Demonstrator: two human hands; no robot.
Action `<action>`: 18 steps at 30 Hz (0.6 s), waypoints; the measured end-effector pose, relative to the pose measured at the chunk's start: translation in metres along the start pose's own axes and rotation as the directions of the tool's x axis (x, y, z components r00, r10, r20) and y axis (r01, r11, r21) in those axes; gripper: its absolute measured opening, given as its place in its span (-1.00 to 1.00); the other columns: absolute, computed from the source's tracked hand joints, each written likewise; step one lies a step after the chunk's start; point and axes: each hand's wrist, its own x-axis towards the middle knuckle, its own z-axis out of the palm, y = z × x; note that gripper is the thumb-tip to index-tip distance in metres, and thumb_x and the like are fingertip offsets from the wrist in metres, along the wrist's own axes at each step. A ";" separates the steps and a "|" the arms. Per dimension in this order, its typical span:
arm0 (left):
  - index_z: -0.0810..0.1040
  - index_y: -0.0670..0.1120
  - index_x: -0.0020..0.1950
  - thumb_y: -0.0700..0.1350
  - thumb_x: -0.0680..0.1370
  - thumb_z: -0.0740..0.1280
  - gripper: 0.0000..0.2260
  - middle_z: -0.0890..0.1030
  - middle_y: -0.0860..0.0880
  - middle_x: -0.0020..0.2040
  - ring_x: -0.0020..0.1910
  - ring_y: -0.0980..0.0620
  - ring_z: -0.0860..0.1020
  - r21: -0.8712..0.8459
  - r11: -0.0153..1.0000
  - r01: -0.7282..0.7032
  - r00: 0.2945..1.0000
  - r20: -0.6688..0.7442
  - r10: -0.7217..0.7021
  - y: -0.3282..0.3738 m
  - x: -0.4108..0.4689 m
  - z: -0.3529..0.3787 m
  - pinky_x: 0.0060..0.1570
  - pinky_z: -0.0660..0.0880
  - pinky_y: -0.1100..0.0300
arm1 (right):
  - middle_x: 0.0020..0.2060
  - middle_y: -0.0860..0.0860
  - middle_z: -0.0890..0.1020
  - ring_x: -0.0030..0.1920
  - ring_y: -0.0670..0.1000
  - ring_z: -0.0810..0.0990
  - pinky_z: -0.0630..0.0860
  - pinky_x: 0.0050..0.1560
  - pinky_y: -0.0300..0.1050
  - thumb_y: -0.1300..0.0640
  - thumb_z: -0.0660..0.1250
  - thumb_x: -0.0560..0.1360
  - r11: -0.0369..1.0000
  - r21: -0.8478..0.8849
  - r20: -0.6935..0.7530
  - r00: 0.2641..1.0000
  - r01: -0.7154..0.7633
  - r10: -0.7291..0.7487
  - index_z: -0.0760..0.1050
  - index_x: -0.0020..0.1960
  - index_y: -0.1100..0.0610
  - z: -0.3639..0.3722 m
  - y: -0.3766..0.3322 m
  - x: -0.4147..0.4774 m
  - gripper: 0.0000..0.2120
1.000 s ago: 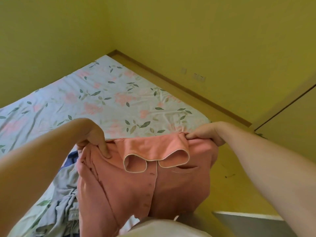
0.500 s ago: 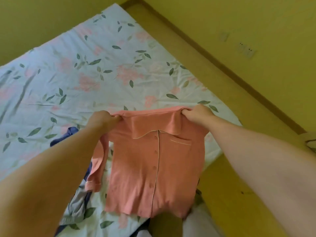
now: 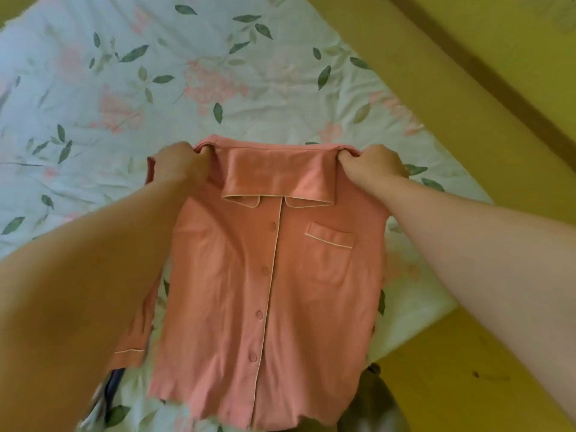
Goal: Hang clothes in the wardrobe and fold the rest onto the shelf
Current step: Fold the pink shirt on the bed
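Note:
A salmon-pink button-up pyjama shirt point(image 3: 271, 291) with white piping and a chest pocket is stretched out flat over the floral bed sheet point(image 3: 187, 73), front side up, collar away from me. My left hand point(image 3: 179, 165) grips its left shoulder and my right hand point(image 3: 372, 165) grips its right shoulder, both beside the collar. One sleeve hangs down under my left forearm.
A dark blue and grey garment point(image 3: 107, 397) peeks out at the bottom left under my arm. Yellow floor point(image 3: 467, 120) runs along the bed's right edge, with a dark skirting strip point(image 3: 511, 98) at the wall. My leg point(image 3: 371, 410) shows at the bottom.
The shirt went from hanging bunched near my body to spread flat over the sheet, farther out. Both hands kept their hold on the shoulders. My view tilted down toward the bed.

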 end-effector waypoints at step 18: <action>0.58 -0.19 0.18 0.38 0.45 0.31 -0.34 0.64 -0.10 0.03 0.02 -0.14 0.64 -0.457 0.687 0.565 0.825 0.320 -0.466 0.047 -0.021 0.130 0.02 0.58 0.05 | -0.40 -0.04 0.47 -0.40 -0.06 0.40 0.26 -0.49 -0.29 0.49 0.19 0.31 0.820 0.533 0.395 0.918 -0.207 -0.025 0.59 -0.17 0.08 0.017 0.098 0.032 -0.63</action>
